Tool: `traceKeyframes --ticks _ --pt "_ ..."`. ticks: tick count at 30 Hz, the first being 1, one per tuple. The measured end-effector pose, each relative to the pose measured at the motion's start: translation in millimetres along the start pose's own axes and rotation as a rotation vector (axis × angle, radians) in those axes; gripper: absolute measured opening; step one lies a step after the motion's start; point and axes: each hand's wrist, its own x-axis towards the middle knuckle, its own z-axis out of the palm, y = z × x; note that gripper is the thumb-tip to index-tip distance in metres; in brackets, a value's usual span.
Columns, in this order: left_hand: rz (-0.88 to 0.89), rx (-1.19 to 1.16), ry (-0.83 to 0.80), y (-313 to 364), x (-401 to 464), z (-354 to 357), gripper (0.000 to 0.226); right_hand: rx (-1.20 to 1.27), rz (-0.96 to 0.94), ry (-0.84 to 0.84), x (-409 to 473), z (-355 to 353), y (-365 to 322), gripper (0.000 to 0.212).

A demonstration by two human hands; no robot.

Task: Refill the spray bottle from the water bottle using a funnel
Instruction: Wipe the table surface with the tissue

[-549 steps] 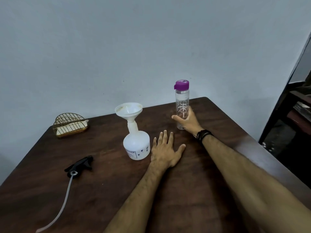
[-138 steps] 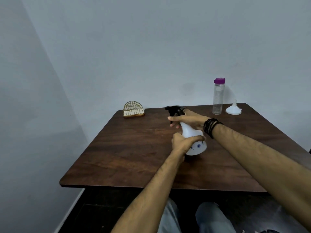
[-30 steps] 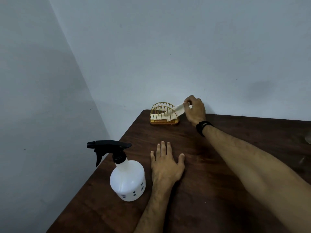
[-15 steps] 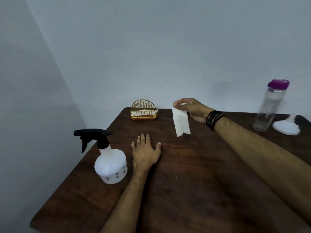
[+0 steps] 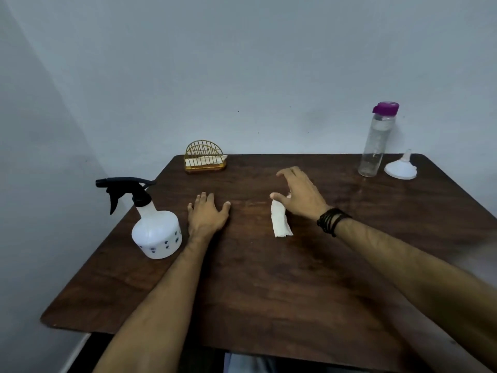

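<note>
Two hands sit on the table (image 5: 269, 278). Napkin (image 5: 280, 221) lies mid-table, long axis running near to far, right under the right hand's (image 5: 300, 196) thumb, so that hand's clearly closer. Its fingers are spread wide, thumb seems to touch the paper, not gripping. Left hand (image 5: 207, 214) rests flat and empty, beside the capped spray bottle (image 5: 153, 224) at left. Water bottle (image 5: 376, 141) and funnel (image 5: 401, 168) stand far right.

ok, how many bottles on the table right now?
2. The spray bottle stands at the table's left edge beside the left hand; the water bottle stands at the far right corner next to the funnel. None looks hidden.
</note>
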Motion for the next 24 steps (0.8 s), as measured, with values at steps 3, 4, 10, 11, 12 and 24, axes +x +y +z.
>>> traceKeyframes --ticks 3,4,10,11,12,24 --pt "0.011 0.002 0.002 0.7 -0.9 0.6 0.074 -0.029 -0.228 0.167 -26.1 0.9 -10.5 0.040" --pt "0.013 0.007 0.002 1.1 -1.0 0.3 0.074 -0.052 -0.244 0.086 -33.0 0.9 -17.4 0.042" --pt "0.024 0.067 -0.022 -0.5 -2.8 2.4 0.075 -0.268 0.009 -0.530 -68.9 25.8 -35.0 0.088" --pt "0.023 0.078 -0.027 0.0 -3.2 3.5 0.075 -0.258 0.008 -0.550 -73.3 28.5 -36.3 0.091" --pt "0.022 0.087 -0.029 0.6 -4.1 4.9 0.075 -0.235 -0.006 -0.572 -76.5 30.7 -38.4 0.092" --pt "0.028 0.080 -0.024 -3.1 0.7 5.2 0.071 -0.153 -0.313 -0.341 -44.6 44.8 -58.8 0.047"
